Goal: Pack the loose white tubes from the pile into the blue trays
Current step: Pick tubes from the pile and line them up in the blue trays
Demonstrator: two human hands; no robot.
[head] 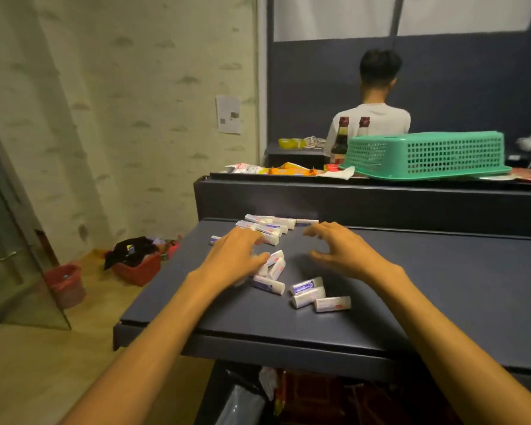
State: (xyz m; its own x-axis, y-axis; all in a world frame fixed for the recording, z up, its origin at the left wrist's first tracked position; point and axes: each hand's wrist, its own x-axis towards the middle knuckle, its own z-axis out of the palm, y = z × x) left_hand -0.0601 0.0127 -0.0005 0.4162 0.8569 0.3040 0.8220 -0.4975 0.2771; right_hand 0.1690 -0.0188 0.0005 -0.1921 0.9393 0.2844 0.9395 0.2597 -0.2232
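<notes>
White tubes lie scattered on a dark blue-grey surface (411, 271), and no blue trays show anywhere in view. Nearest, right of centre, three tubes (314, 294) sit close together, one with blue print facing up. Just left and a little farther, a small cluster (272, 276) lies partly under the left hand (236, 256), whose fingers reach forward over it, thumb touching or just above one tube; whether that grip has closed on anything I cannot tell. The right hand (344, 250) hovers over bare surface with fingers spread and loosely curled, holding nothing. Beyond both hands, the far pile (269, 225) rests against the surface's back edge, tubes overlapping.

Farther off, on a raised ledge, stands an upturned green basket (426, 154) beside snack wrappers (292, 170) and two dark bottles (341, 139). A person in a white shirt (371, 118) sits beyond, back turned.

The step in hand looks like gathering: both hands seem set to sweep loose tubes together. The next move likely calls for closing on a few tubes and finding the trays, which must lie out of view.
</notes>
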